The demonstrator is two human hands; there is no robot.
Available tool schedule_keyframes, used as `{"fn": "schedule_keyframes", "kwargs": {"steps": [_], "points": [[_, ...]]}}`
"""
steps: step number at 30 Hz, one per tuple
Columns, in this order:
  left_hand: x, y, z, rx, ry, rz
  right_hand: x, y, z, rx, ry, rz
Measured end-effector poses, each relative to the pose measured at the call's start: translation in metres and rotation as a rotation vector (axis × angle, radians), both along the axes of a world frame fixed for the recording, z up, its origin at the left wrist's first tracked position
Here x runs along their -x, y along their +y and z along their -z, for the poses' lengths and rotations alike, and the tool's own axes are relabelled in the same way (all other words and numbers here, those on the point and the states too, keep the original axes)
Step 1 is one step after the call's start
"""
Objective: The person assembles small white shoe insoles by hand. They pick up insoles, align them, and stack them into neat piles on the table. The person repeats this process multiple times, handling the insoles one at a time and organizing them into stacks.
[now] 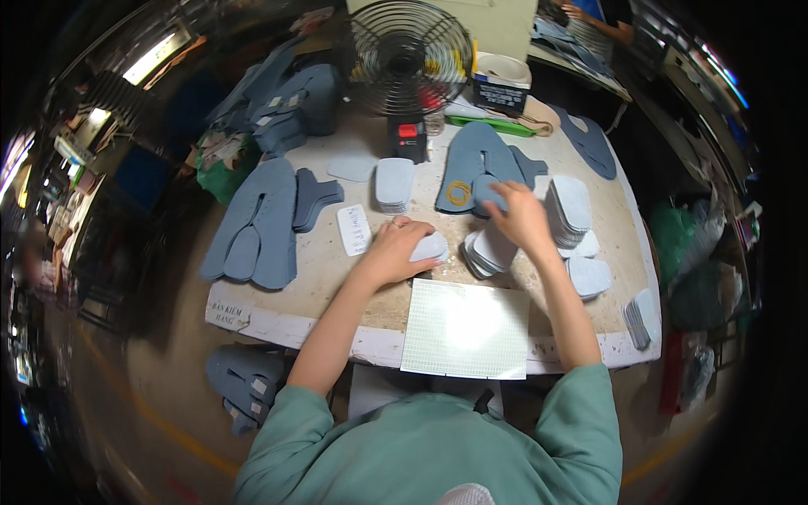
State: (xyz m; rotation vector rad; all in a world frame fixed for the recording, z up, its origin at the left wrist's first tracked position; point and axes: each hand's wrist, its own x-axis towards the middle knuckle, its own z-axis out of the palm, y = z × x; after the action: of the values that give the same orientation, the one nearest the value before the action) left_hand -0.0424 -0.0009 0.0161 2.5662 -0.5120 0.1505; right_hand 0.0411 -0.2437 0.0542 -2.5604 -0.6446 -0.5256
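Showing beyond the gridded sheet (467, 332): left hand (399, 247), fingers curved gripping pale pieces (433, 247); right hand (522, 217), fingers at blue-grey piece (486, 194), grip unclear.

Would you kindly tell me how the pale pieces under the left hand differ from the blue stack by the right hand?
The pale pieces are light grey and small; the blue stack is darker and larger. The left hand covers part of the pale pieces, while yellow bands lie on the blue stack, near the right hand. Both lie on the table.
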Motion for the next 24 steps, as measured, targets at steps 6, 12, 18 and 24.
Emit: {"fn": "schedule_keyframes", "kwargs": {"steps": [6, 12, 18, 24], "points": [[0.009, -0.002, -0.002, -0.191, 0.141, -0.068, 0.019, -0.037, 0.008, 0.063, 0.339, 0.077], [0.008, -0.004, -0.012, -0.180, 0.214, -0.161, 0.013, -0.053, 0.018, -0.060, 0.551, 0.066], [0.003, -0.007, 0.001, 0.026, 0.189, -0.263, 0.003, -0.054, 0.022, -0.256, 0.902, 0.057], [-0.022, 0.010, 0.007, 1.681, 0.852, -0.024, 0.021, -0.044, 0.025, -0.271, 0.878, 0.103]]}}
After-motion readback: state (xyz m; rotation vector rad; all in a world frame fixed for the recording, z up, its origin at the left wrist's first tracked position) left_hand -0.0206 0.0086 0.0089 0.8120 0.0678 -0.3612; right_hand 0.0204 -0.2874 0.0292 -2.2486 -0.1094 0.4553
